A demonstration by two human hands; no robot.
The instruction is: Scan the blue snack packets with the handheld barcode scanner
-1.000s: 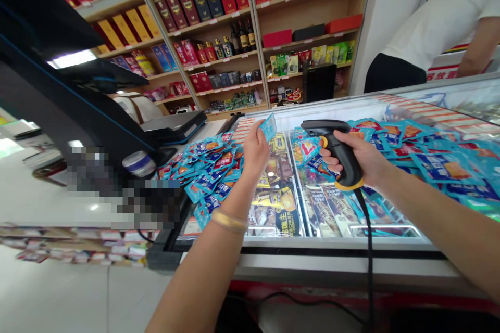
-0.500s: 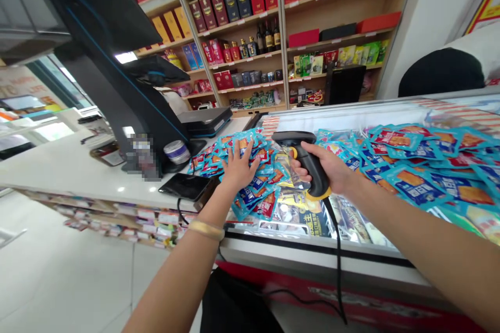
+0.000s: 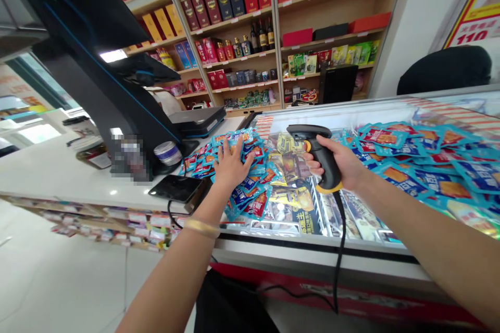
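Note:
My left hand (image 3: 231, 165) rests with spread fingers on a heap of blue-and-red snack packets (image 3: 250, 187) at the left end of the glass-topped freezer. In my right hand (image 3: 339, 160) is a black barcode scanner (image 3: 327, 165) with yellow trim, gripped round its handle with the head pointing left. Its cable (image 3: 340, 239) hangs down over the freezer's front edge. To the right of the scanner lies a second, wider heap of the same packets (image 3: 429, 166). Frozen goods (image 3: 292, 166) show through the glass between the two heaps.
A black point-of-sale screen stand (image 3: 117, 93) rises from the white counter (image 3: 47, 166) on the left. Near its foot are a black box-like device (image 3: 177, 187), a round tub (image 3: 167, 153) and a jar (image 3: 94, 153). Behind are a flat scale (image 3: 199, 120), stocked shelves (image 3: 230, 21) and a dark chair back (image 3: 445, 70).
My right hand has carried the scanner to the right, away from the left heap. My left hand stays on the packets. The whole view has shifted slightly.

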